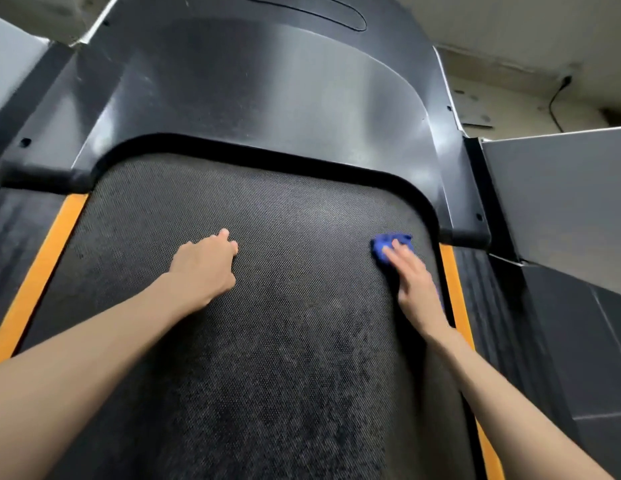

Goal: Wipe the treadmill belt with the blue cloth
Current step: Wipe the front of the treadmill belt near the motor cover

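- A person's right hand presses a blue cloth flat against the treadmill belt, near the belt's far right corner.
- The right grip is spread, not clamped: the fingers lie straight on top of the cloth. Bunched blue fabric shows beyond the fingertips, and a thin sliver shows along the outer side of the hand.
- The left hand rests on the belt left of its centre line, about level with the right hand and well apart from the cloth. Its grip holds nothing, with the fingers loosely bent and the tips down on the textured surface.
- Both bare forearms reach in from the near edge of the belt.
- An orange stripe borders the belt's left edge, and a second orange stripe runs just beside the right hand along the right edge.
- A glossy black motor cover curves around the belt's far edge.
- A grey panel stands off the right side of the treadmill, with a dark cable on the pale floor beyond it.
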The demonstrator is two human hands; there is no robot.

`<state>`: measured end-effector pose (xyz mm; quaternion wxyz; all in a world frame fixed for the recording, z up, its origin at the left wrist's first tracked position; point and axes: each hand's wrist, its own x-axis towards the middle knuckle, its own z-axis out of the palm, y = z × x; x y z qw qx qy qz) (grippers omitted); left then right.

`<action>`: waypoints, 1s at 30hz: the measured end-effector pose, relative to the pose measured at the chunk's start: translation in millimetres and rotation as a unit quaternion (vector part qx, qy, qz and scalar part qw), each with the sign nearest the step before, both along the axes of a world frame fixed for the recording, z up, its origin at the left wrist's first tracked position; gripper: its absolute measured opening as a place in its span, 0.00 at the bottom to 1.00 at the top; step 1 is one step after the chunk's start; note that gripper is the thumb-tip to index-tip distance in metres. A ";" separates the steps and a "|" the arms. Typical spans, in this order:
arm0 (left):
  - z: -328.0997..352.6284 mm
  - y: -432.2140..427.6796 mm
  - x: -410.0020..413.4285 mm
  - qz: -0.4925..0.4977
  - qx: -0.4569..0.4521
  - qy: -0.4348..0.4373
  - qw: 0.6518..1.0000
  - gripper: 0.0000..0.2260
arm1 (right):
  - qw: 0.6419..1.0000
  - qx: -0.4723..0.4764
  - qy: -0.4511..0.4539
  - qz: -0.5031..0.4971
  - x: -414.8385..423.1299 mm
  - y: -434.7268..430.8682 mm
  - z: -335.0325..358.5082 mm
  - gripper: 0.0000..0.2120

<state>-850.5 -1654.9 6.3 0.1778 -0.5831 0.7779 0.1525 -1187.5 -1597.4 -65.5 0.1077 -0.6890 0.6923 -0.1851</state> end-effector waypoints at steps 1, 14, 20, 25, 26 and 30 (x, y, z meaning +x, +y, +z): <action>-0.3 2.3 -1.6 -0.001 -0.007 -0.002 1.000 0.23 | 0.997 0.003 -0.019 -0.068 -3.2 -24.6 1.2 0.28; -0.6 -0.2 -2.3 0.051 0.021 0.036 0.998 0.22 | 0.991 -0.018 -0.024 -0.130 34.0 99.4 -2.9 0.31; -5.1 -3.7 3.6 0.071 0.022 0.048 0.996 0.24 | 0.979 0.038 -0.022 -0.198 23.5 -40.9 9.1 0.28; 2.9 -6.6 2.7 0.118 0.005 0.077 0.990 0.15 | 0.998 -0.011 0.022 -0.052 79.7 -31.4 0.4 0.27; 5.2 -8.1 2.3 0.123 -0.004 0.078 0.989 0.15 | 0.999 -0.015 0.018 0.023 96.6 -5.9 -2.3 0.27; 3.2 -6.7 1.6 0.115 -0.018 0.073 0.991 0.14 | 0.954 0.062 0.042 0.289 119.9 79.8 1.4 0.27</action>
